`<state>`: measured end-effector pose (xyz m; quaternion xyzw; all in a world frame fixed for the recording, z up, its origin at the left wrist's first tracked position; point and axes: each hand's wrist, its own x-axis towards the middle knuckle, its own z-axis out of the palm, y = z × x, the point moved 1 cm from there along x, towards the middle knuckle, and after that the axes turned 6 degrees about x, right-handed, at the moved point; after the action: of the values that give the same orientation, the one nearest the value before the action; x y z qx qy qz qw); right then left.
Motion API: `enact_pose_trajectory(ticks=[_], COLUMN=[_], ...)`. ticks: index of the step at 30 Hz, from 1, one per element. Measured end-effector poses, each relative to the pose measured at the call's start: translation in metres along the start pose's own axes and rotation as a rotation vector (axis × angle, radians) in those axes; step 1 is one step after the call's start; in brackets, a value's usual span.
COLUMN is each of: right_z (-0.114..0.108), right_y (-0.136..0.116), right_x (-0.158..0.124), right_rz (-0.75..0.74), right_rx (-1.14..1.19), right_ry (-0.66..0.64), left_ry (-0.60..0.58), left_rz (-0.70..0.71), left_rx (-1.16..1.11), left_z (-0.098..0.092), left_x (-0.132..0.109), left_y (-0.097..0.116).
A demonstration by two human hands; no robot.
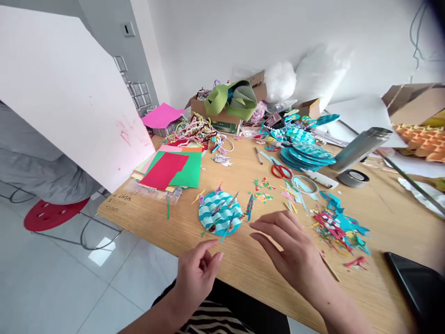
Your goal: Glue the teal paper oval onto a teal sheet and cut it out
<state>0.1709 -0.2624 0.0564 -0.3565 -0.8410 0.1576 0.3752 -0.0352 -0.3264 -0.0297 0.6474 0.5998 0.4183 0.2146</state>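
Note:
My left hand point(197, 271) hovers at the near edge of the wooden table point(392, 218), fingers loosely curled and apart, holding nothing. My right hand point(290, 248) floats above the tabletop with fingers stretched out, empty. Just beyond both hands lies a round blue-and-white wavy paper disc point(219, 214) with small coloured strips stuck on it. A small blue paper fish shape point(249, 207) lies beside the disc, near my right fingertips.
Red and green paper sheets point(172, 169) lie at the left. Red scissors point(281, 171), a tape ring point(304, 183), a stack of blue discs point(306, 155), paper scraps point(335, 227), a metal flask point(361, 147), a tape roll point(353, 177), a dark tablet point(417, 285) and a white board point(69, 102) surround them.

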Motion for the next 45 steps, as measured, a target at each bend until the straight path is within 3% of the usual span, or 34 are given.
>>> enact_pose_trajectory(ticks=[7,18,30,45], right_z=[0.001,0.02,0.029,0.036], right_y=[-0.006,0.005,0.016,0.023], right_x=[0.045,0.057,0.042,0.031], right_rz=[-0.264,-0.369,-0.419,-0.622], right_rx=[-0.312,-0.398,-0.403,-0.442], right_ry=[-0.304,-0.481,-0.4,-0.258], left_ry=[-0.171,-0.127,-0.105,-0.081], left_rz=[-0.209,-0.366,-0.368,-0.354], left_rx=[-0.153,-0.235,-0.206,-0.215], left_z=[0.03,0.052,0.059,0.057], left_x=[0.03,0.041,0.044,0.044], left_y=[0.008,0.016,0.012,0.008])
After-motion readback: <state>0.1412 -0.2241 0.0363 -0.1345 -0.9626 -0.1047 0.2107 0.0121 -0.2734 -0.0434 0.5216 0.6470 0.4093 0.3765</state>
